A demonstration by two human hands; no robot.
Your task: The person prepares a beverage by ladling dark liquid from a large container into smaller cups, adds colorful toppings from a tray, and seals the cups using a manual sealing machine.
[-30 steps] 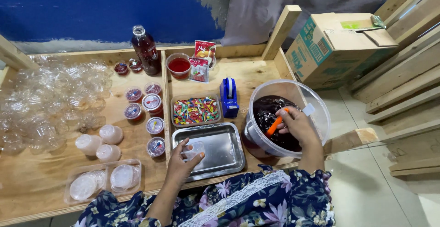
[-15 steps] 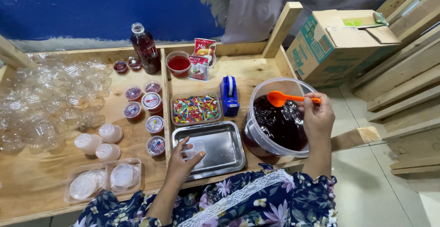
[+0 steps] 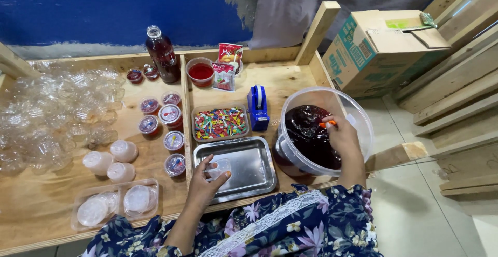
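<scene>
Down at the near edge of the wooden counter (image 3: 290, 88), the left hand (image 3: 205, 182) is closed around a small clear plastic cup (image 3: 219, 168), holding it over the shallow rectangular steel tray (image 3: 249, 166). Just right of the tray, the right hand (image 3: 342, 140) reaches into the large clear plastic bucket (image 3: 358, 117) of dark red jelly (image 3: 306, 132), its fingers clamped on the orange handle of a spoon (image 3: 328, 124) whose bowl is hidden in the jelly. Behind the tray sits a clear rectangular tub of multicoloured sprinkles (image 3: 220, 123), with a blue tape dispenser (image 3: 258, 106) just beside it. Left of the tray stands a column of small lidded cups with red filling (image 3: 171, 127). Farther back are a glass bottle of dark red liquid (image 3: 162, 53) and a round tub of red liquid (image 3: 200, 72). A heap of empty clear cups (image 3: 57, 117) covers the far left of the counter.
</scene>
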